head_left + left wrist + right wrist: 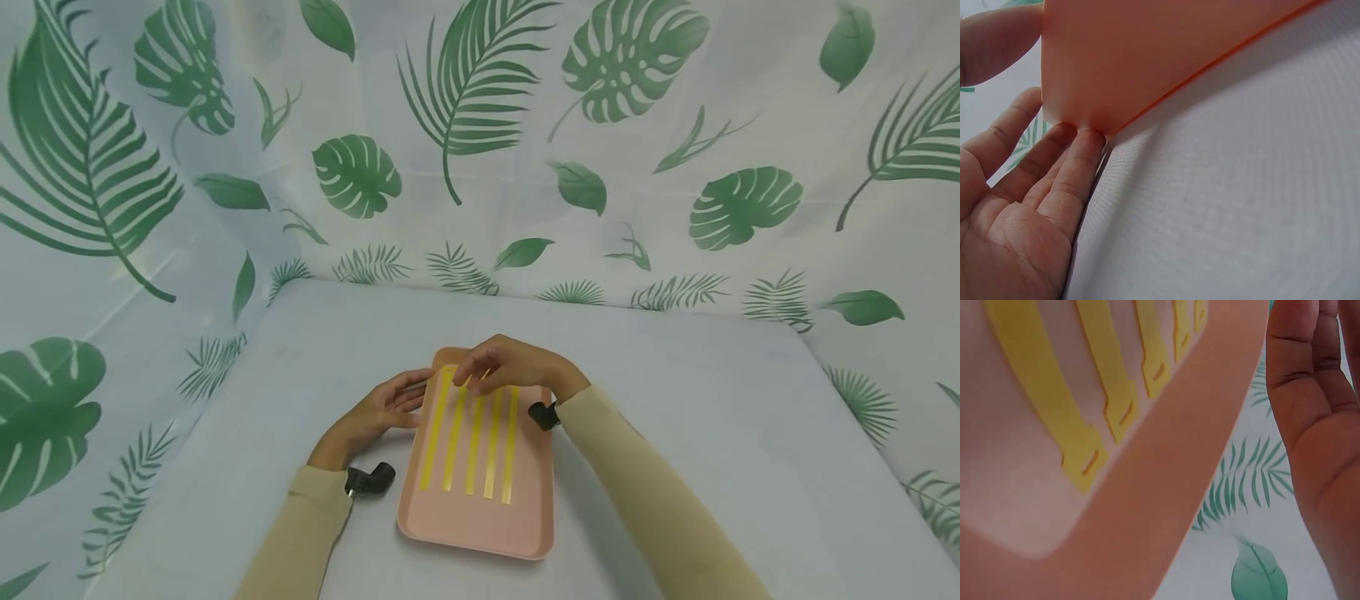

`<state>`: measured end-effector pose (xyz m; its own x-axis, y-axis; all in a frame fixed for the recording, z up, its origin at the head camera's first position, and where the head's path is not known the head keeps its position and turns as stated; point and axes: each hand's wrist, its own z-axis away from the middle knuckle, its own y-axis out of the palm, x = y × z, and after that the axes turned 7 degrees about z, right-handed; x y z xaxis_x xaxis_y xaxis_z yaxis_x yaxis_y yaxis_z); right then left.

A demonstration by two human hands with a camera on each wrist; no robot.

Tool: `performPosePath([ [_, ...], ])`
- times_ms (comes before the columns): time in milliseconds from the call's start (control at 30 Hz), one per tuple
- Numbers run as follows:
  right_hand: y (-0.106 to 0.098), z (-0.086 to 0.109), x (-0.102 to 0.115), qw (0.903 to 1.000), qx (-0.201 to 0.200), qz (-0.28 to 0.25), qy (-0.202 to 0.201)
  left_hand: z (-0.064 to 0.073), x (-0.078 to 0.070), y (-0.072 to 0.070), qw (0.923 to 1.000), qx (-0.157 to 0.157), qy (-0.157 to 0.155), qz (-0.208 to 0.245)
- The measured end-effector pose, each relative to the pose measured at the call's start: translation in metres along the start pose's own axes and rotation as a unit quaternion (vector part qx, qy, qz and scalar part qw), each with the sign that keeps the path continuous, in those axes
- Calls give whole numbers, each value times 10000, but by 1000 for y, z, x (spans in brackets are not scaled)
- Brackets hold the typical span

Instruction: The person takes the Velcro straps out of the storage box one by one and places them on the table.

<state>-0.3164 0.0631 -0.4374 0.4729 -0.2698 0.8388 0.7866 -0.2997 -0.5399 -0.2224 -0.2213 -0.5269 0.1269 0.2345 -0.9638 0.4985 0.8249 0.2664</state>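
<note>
A pink tray (480,529) lies lengthwise on the white table, with several flat yellow strips (474,450) side by side in it. Each strip's end that shows in the right wrist view has a small slit. My left hand (382,410) is at the tray's left side. Its fingertips (1088,140) touch the tray's outer wall (1147,50), thumb apart from the fingers. Over the far end of the tray is my right hand (513,364), fingers bent loosely downward above the strips' upper ends. I see nothing held in it; its fingertips are out of the right wrist view.
The table (675,433) spreads around the tray. White cloth with green leaf prints (480,83) hangs behind and along both sides. Dark wrist cameras (371,479) sit at both sleeve cuffs, the right one close above the tray's right rim.
</note>
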Motion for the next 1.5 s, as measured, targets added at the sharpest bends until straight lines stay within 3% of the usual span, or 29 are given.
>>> performPosePath([
  [233,9,-26,-4,9993,267,211,-123,1,1,-4,10000,-32,-49,-36],
  [433,15,-44,-9,9975,394,362,-459,0,1,-7,10000,-21,-69,-38],
  [800,23,-59,-13,9968,701,303,233,-1,2,-7,10000,51,-39,66],
  [1000,27,-64,-14,9944,635,843,86,-2,3,-10,9999,36,-47,82],
  [1133,30,-66,-13,9913,484,1201,223,-2,2,-11,9999,-3,-99,68],
  [1233,32,-66,-11,9894,403,1325,439,-3,2,-11,9999,-26,-109,58],
  [1500,37,-68,-14,9883,345,1380,556,-3,2,-10,9998,-39,-109,141],
])
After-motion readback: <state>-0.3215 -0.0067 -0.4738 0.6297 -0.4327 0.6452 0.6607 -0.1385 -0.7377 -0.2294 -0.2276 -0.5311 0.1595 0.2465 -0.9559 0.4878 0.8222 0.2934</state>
